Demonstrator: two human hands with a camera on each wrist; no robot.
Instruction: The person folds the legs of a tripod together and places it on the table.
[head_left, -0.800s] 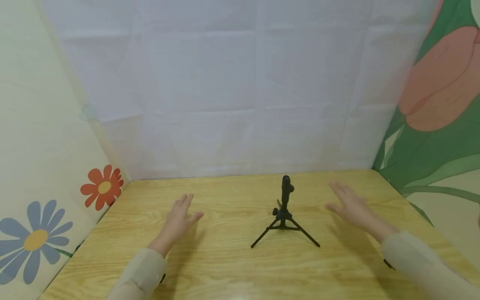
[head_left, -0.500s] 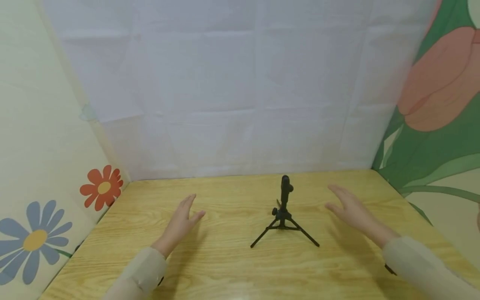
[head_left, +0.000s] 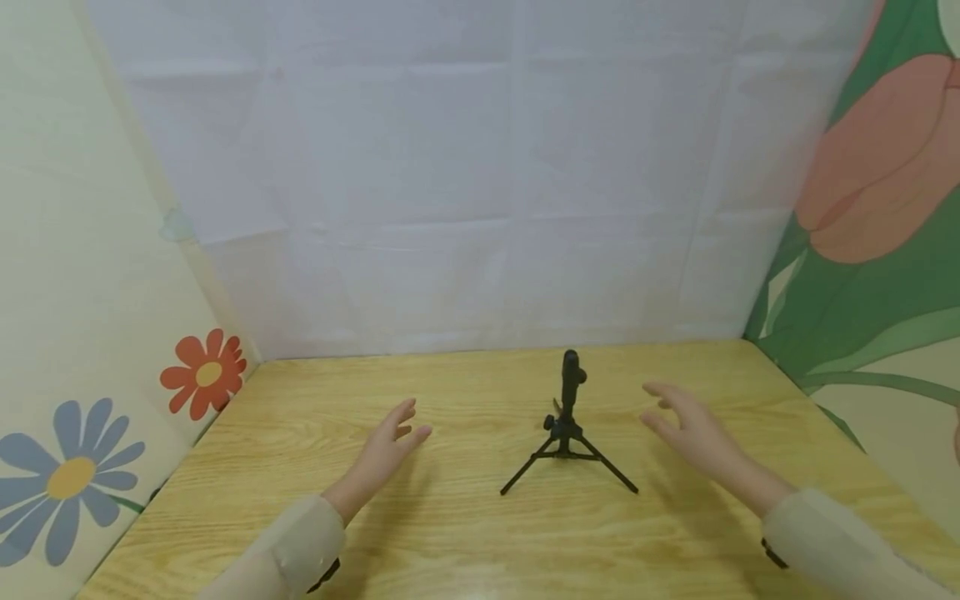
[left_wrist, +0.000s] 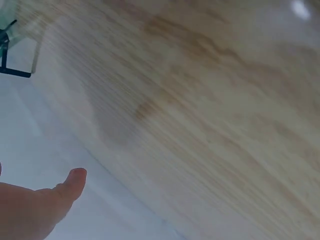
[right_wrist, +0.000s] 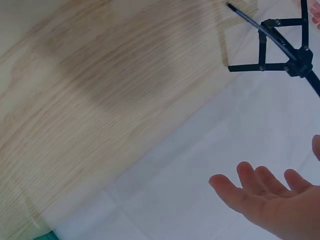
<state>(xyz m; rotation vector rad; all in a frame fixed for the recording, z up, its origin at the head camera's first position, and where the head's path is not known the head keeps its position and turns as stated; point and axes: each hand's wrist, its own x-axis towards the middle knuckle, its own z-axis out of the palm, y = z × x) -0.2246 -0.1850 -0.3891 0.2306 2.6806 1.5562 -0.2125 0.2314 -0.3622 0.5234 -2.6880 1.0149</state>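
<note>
A small black tripod stand [head_left: 567, 417] stands upright on the wood-grain table, legs spread, with a knob on its upright post. To its left, my left hand [head_left: 382, 454] hovers over the table, fingers loosely bent and holding nothing. My right hand [head_left: 697, 433] is raised on the stand's other side, palm facing inward, apart from it and holding nothing. In the left wrist view the thumb [left_wrist: 70, 187] shows, and part of the stand [left_wrist: 10, 60] enters at the left edge. The right wrist view has relaxed fingers [right_wrist: 255, 182] below the stand [right_wrist: 295, 62].
The wood-grain table [head_left: 450, 533] ends at a white cloth backdrop [head_left: 420, 167]. A flower-patterned panel [head_left: 75, 250] rises along the left side, and a panel with large green leaves and a pink bloom [head_left: 900, 292] on the right.
My left hand has moved a little to the right, toward the stand. The right hand has shifted slightly left and lower, its fingers bending a bit more. The stand has stayed put.
</note>
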